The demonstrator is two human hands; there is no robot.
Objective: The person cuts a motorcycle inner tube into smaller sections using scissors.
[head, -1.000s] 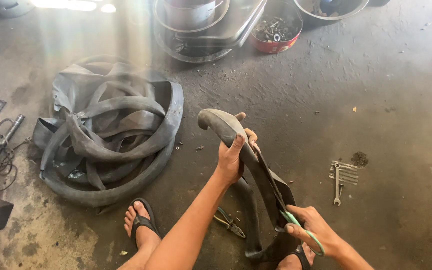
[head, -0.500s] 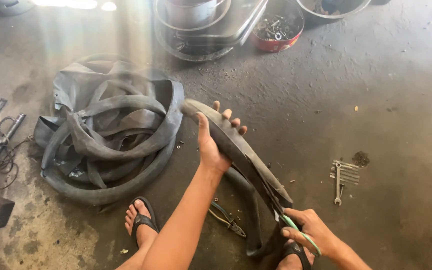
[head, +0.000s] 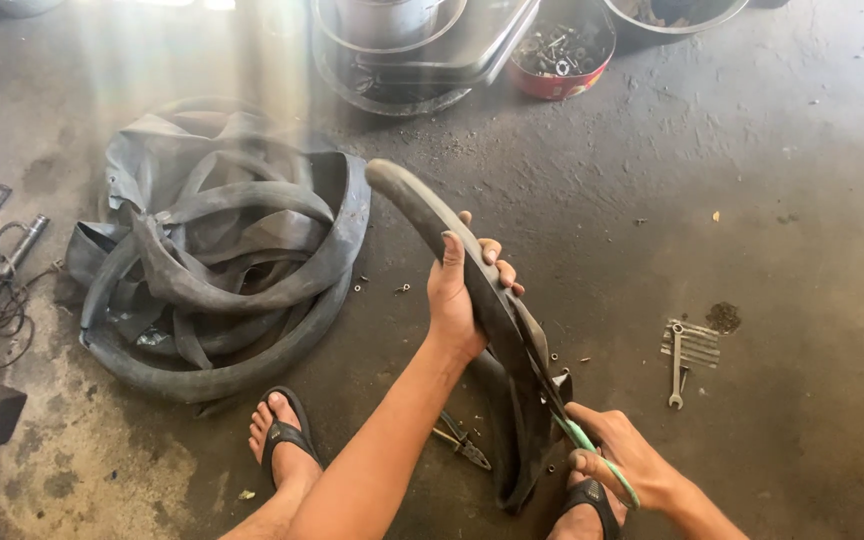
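Dark, flattened rubber inner tube (head: pixel 472 290) arches upward, held.

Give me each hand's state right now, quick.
Left hand: closed on the rubber inner tube.
Right hand: closed on green-handled scissors at the tube.

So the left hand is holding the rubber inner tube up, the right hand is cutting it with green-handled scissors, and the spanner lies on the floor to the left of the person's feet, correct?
Not quite. In the head view the spanner lies to the right, beyond the right hand. The rest holds: the left hand grips the rubber inner tube and the right works the green-handled scissors on it.
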